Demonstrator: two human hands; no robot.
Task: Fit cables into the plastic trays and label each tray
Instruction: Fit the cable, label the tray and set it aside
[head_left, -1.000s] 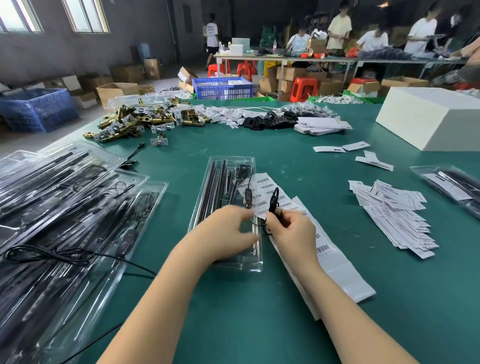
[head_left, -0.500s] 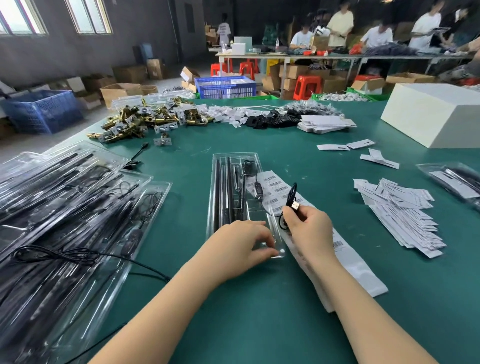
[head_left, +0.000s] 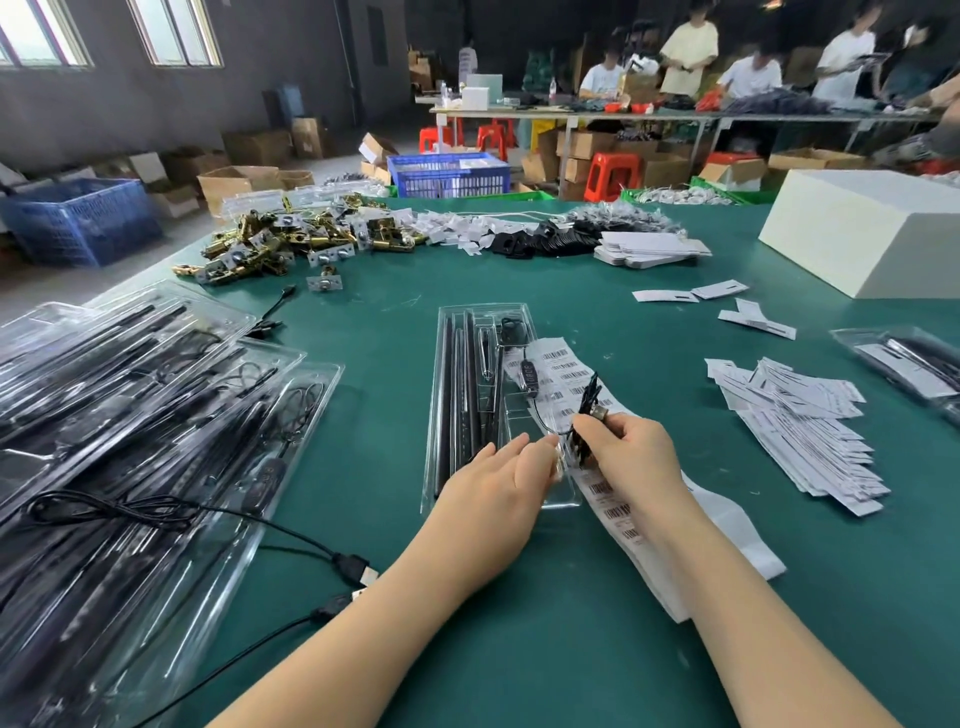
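Observation:
A clear plastic tray (head_left: 452, 395) lies lengthwise in the middle of the green table, with black rods in its left channels. A black cable (head_left: 530, 376) with an inline controller runs across its right side. My right hand (head_left: 631, 460) pinches the coiled end of that cable with its USB plug, held just above the tray's near right corner. My left hand (head_left: 498, 480) rests on the tray's near end, fingertips touching the cable beside my right hand. A strip of barcode labels (head_left: 613, 506) lies under the tray's right edge and runs toward me.
Stacked filled trays (head_left: 135, 415) cover the left side, with loose USB cables (head_left: 358, 569) trailing from them. A pile of white labels (head_left: 800, 441) lies at the right, another tray (head_left: 909, 364) beyond it. A white box (head_left: 872, 228) and brass hardware (head_left: 280, 244) sit farther back.
Both hands have stayed at the tray's near end. My right hand has turned the coiled cable end so the plug points down toward the tray, and my left fingers have closed in on it.

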